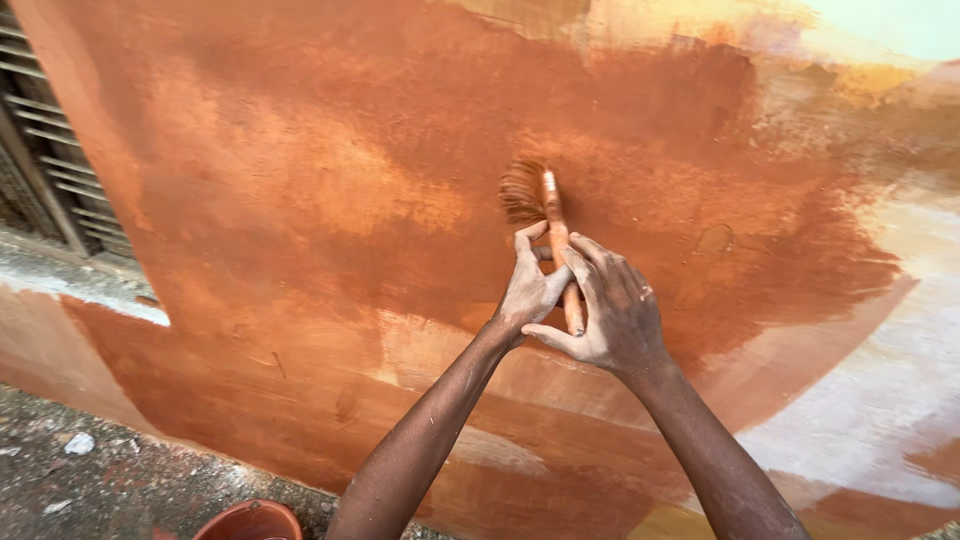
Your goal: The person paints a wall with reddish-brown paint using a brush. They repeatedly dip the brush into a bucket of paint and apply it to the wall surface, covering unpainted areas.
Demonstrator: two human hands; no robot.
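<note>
Both my hands grip the handle of a paint brush (545,205) held against a wall (330,190) coated in wet reddish-brown paint. My left hand (530,285) wraps the handle from the left, and my right hand (610,310) clasps it from the right, just below. The brush's bristles point up and left, pressed flat on the painted surface. The handle's lower end sticks out between my palms. Paint smears cover both hands.
An orange-brown bucket (250,522) shows its rim at the bottom edge, on rough grey ground (90,470). A barred window (50,170) with a grey ledge sits at the left. Unpainted whitish and yellow patches (880,400) remain on the wall's right side.
</note>
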